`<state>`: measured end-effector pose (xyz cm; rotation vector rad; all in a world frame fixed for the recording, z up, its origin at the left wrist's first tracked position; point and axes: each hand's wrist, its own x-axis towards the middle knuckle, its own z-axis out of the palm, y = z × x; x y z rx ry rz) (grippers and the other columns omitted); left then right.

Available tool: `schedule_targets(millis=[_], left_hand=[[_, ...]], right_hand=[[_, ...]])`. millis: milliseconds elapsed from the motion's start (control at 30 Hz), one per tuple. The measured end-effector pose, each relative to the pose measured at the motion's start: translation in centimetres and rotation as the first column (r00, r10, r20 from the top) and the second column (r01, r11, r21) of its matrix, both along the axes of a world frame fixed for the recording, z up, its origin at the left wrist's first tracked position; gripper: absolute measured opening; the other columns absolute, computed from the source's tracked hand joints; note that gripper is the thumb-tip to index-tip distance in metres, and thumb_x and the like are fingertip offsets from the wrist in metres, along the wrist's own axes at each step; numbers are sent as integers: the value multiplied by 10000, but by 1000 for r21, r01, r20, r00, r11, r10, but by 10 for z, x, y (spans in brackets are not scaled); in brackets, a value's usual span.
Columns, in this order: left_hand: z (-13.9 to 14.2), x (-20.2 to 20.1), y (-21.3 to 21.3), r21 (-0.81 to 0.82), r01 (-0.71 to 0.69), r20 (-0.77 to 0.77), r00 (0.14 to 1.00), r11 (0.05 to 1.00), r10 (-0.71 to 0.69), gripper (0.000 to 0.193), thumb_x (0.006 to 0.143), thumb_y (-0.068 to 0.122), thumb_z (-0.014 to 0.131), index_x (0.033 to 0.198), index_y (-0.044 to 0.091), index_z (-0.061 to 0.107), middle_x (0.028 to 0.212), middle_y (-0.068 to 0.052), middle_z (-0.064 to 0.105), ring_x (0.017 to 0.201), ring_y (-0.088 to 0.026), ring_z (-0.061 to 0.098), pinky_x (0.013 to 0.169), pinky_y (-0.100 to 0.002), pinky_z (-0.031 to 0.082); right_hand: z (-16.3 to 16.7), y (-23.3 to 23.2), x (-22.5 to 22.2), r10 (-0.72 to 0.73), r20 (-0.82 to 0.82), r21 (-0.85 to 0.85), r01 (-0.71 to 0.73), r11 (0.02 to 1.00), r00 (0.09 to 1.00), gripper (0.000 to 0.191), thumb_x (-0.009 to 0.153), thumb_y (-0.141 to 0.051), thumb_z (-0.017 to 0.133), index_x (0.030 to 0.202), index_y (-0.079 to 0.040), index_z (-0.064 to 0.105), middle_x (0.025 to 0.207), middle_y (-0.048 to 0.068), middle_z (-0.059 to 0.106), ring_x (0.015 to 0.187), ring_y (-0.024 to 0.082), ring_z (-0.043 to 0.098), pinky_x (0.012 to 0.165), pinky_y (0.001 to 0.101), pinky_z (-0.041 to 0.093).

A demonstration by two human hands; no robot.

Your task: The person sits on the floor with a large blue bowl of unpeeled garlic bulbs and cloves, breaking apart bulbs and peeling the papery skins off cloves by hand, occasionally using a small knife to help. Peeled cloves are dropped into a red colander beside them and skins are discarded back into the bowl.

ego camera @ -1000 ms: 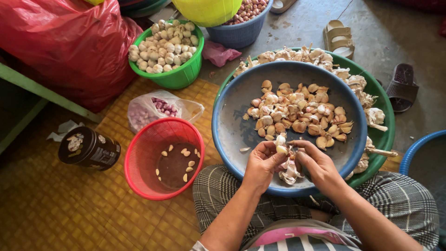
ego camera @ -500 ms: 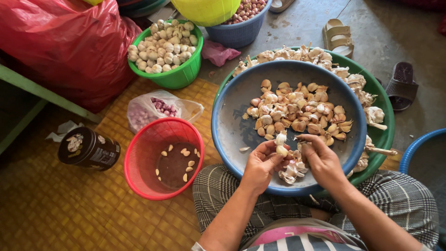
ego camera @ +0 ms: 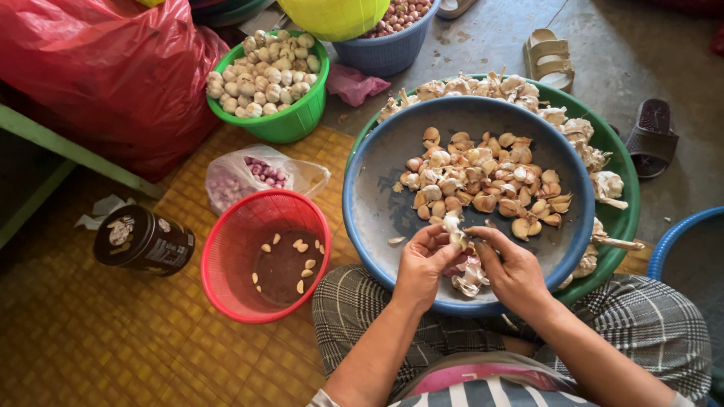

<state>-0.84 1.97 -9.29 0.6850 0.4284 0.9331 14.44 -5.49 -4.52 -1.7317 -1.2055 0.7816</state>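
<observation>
1. Garlic clove (ego camera: 454, 224) sits pinched between both hands just above the near part of the blue basin (ego camera: 377, 203); it is pale and partly skinned.
2. Left hand (ego camera: 424, 260) is curled nearly closed, thumb and fingertips gripping the clove; right hand (ego camera: 513, 267) is likewise curled, its fingertips meeting the clove from the other side.
3. Loose skins (ego camera: 469, 277) lie in the basin under the hands; a heap of unpeeled cloves (ego camera: 483, 181) fills its middle.
4. Red basket (ego camera: 226, 256), left of the basin, holds a few peeled cloves (ego camera: 300, 247); a green basket (ego camera: 294, 124) of whole bulbs stands beyond it; a dark tin (ego camera: 143, 241) lies further left.
</observation>
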Motion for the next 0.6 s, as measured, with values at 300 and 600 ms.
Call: schedule_targets(millis=[300,600], left_hand=[[3,1,-2,-109,32,64,998,994,-25,405,943,-39,627,1317,33,489,1110,-164,704,902,-263,746,733,-347,633],[1,2,-2,9,-73,-83,994,997,73,305,915,31,748,1176,35,591,1012,-106,740,865,-166,751,632,-272,617]], right_hand=[[-20,10,7,-23,-509,65,65,996,860,308,1048,-170,564,1310,-37,653,818,-20,595,683,42,496,571,209,408],[0,1,16,57,-521,7,-63,998,852,447,1015,-248,502,1410,-41,537,802,21,584,690,99,549,595,262,459]])
